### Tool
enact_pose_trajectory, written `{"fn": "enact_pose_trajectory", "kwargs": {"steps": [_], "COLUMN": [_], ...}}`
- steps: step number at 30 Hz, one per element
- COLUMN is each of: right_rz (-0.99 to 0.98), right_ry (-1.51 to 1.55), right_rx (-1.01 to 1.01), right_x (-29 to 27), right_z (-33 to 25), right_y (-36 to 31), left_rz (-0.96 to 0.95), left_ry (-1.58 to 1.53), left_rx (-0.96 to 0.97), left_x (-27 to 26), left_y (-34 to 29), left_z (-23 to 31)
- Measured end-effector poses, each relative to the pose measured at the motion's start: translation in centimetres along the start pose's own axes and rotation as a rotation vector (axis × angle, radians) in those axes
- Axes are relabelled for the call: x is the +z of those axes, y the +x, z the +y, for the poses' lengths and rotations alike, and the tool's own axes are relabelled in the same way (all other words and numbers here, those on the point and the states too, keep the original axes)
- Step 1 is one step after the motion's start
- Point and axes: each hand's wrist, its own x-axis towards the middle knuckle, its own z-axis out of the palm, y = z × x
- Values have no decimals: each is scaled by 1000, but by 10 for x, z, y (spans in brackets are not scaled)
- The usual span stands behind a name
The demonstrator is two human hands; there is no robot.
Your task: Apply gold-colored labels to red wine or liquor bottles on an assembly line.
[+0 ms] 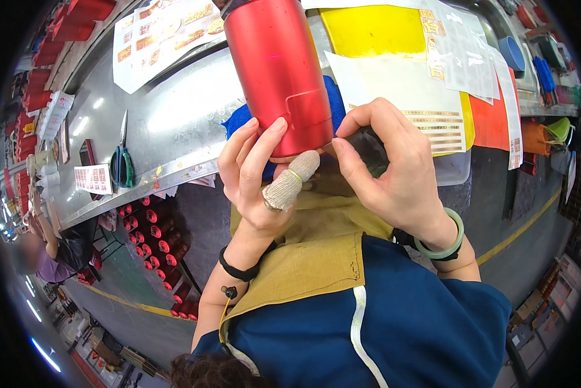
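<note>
A large glossy red cylinder (274, 71) lies on a blue cloth (334, 100) at the bench edge, its near end toward me. My left hand (255, 171) grips that end, fingertips on the red side and the thumb near its rim. A knitted finger cot (290, 182) with a thin yellow-green band covers the thumb. At the right of the same rim, my right hand (390, 165) pinches a thin brownish strip (327, 147) between thumb and forefinger. Much of the strip is hidden or too small to make out.
Sticker sheets (168, 35) lie at the far left, green-handled scissors (122, 165) nearer. On the right are a sheet with gold strips (436, 126), a yellow sheet (371, 32) and a blue cup (511, 53). Several red cylinders (158, 239) stand below the bench; another person (51, 249) sits far left.
</note>
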Motion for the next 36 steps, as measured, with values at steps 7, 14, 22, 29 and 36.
{"fn": "enact_pose_trajectory", "kwargs": {"steps": [7,14,22,29,36], "right_rz": [-11,18,204,124,144], "right_ry": [39,109,176,-18,-200], "right_rx": [27,127,66,-386,-506], "right_x": [1,-5,-12,-10,3], "right_z": [1,3,16,20,13], "right_y": [-1,-2,-7,-9,-16], "left_rz": [-8,2,46,-23,-135], "left_ry": [65,145,247,-6,110], "left_rx": [24,83,-64,-83,101], "left_x": [3,5,18,-9,7], "left_y": [1,0,-1,0,31], "left_z": [1,3,23,5,4]}}
